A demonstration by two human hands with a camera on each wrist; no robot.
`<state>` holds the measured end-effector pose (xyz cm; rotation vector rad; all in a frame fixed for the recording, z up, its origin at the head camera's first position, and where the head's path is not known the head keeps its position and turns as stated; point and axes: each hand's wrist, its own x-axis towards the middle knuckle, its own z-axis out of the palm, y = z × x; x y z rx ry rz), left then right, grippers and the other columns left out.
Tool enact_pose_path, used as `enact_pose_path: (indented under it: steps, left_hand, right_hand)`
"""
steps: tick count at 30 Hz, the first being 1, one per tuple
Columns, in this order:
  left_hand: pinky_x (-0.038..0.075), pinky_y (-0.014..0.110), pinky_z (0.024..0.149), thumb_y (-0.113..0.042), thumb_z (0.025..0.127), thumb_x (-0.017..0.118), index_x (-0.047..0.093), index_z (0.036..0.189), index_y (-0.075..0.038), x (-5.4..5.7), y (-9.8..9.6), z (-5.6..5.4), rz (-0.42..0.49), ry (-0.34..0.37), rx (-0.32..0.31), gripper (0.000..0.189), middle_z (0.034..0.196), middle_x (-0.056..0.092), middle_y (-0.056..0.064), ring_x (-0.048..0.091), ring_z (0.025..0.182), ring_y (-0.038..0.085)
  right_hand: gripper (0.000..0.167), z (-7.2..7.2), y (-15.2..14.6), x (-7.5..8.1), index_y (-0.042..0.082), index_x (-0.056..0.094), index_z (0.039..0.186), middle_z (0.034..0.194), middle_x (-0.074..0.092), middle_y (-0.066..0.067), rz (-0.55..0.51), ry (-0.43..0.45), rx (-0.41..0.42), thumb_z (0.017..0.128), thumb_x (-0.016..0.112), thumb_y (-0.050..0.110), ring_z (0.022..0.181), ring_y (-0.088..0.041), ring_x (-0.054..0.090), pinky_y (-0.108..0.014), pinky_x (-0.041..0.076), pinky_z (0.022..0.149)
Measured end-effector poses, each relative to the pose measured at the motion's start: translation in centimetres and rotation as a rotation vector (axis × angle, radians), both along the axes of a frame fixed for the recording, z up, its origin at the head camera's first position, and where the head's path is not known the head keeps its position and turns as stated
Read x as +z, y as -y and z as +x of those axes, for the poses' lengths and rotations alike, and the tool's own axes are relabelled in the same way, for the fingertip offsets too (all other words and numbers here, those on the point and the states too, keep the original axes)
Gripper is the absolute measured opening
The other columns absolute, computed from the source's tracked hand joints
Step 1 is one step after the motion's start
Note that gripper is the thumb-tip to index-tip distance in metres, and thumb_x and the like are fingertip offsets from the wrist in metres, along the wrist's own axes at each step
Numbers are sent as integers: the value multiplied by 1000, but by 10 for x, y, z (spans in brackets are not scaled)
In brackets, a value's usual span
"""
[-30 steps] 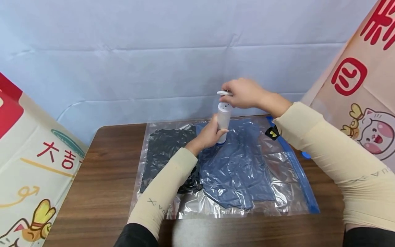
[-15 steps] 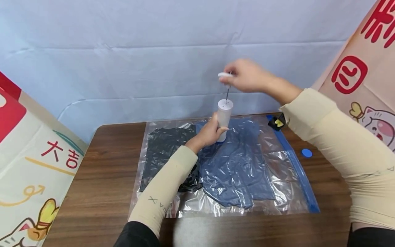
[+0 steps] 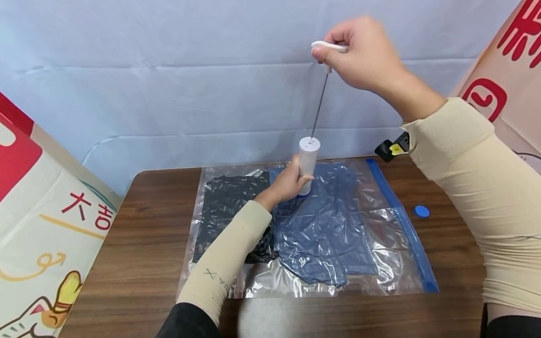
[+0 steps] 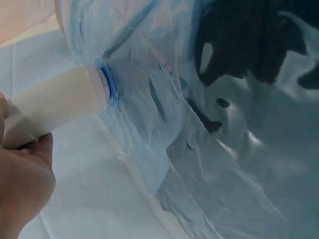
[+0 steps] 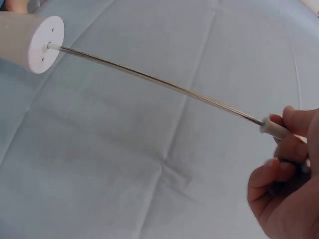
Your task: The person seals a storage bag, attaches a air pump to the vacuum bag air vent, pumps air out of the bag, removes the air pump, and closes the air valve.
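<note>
A white hand pump (image 3: 307, 159) stands upright on a clear vacuum storage bag (image 3: 262, 284), its base at a blue valve ring (image 4: 106, 82). My left hand (image 3: 288, 182) grips the pump's barrel. High above, my right hand (image 3: 365, 56) holds the white pump handle (image 3: 329, 47) with curled fingers. Between handle and barrel the thin metal rod (image 5: 159, 83) is drawn far out, leaning slightly right. Inside the bag lie a folded black cloth (image 3: 230, 211) and a folded blue cloth (image 3: 325, 234), both under wrinkled plastic.
A blue zip strip (image 3: 405, 230) runs along the bag's right edge. A round blue cap (image 3: 421, 211) lies on the wooden table (image 3: 139, 244) to its right. Behind hangs a pale cloth backdrop (image 3: 190, 94); printed panels (image 3: 55, 225) flank both sides.
My right hand has risen with the handle from just above the barrel to high up, drawing the rod out. My left hand and the barrel stay in place.
</note>
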<state>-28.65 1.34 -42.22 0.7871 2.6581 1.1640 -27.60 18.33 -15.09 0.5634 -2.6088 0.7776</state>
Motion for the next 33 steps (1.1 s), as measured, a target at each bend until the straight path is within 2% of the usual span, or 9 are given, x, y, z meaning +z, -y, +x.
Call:
enact_pose_path:
  steps: [5,8,11,16,20,23,25,28,33]
  left_hand:
    - [40,46,112,-26,105,58,16,154,1,1,1,1,3,-13,-3,70,146,43,24,48,136,34]
    - [40,47,112,-25,106,57,15,154,1,1,0,1,15,-14,-9,69,146,43,24,48,136,35]
    - [40,47,112,-24,106,57,14,155,0,1,0,1,23,-11,-12,70,147,42,24,48,135,35]
    - [40,46,112,-24,105,58,15,155,0,1,-1,0,25,-10,-16,70,146,44,22,49,134,33]
    - [41,45,111,-24,106,57,15,154,0,0,-2,-1,34,-13,-33,68,145,43,22,49,132,32]
    - [41,45,110,-24,106,56,15,153,-1,-1,-1,-1,31,-6,-40,67,145,42,22,49,132,32]
    - [41,45,110,-23,106,56,15,153,-1,-1,-1,-1,28,-4,-40,66,146,42,22,49,132,32]
    - [41,46,109,-23,106,56,15,153,-1,-1,0,-1,35,2,-32,66,145,43,22,50,131,32]
    - [41,47,110,-21,105,58,16,154,-1,-3,0,1,44,9,-11,67,143,45,22,50,132,33]
  right_hand:
    - [39,-4,4,-8,6,74,96,82,63,-6,85,25,27,103,59,40,63,-15,45,-29,35,57]
    - [35,-7,6,-20,6,73,90,76,63,-5,151,63,62,103,61,37,56,-15,44,-28,34,53]
    - [33,-9,8,-37,8,71,88,71,61,-4,204,140,106,103,61,35,54,-15,44,-29,35,52]
    - [31,-14,9,-76,8,66,80,65,56,-3,272,239,162,102,64,30,55,-18,45,-32,36,55]
    - [29,-15,8,-103,8,65,80,68,57,-3,313,264,178,101,66,27,57,-19,46,-33,36,58]
    - [26,-15,8,-115,9,67,82,70,60,-4,317,270,177,101,65,26,57,-19,46,-33,36,57]
    - [25,-15,9,-117,9,67,83,69,58,-4,311,279,176,102,64,25,55,-18,45,-33,36,56]
    - [30,-17,9,-111,8,63,76,64,52,-3,280,284,197,102,64,24,53,-17,42,-32,35,55]
    - [34,-18,7,-80,8,63,71,59,51,2,190,271,224,99,63,27,52,-12,41,-28,35,54]
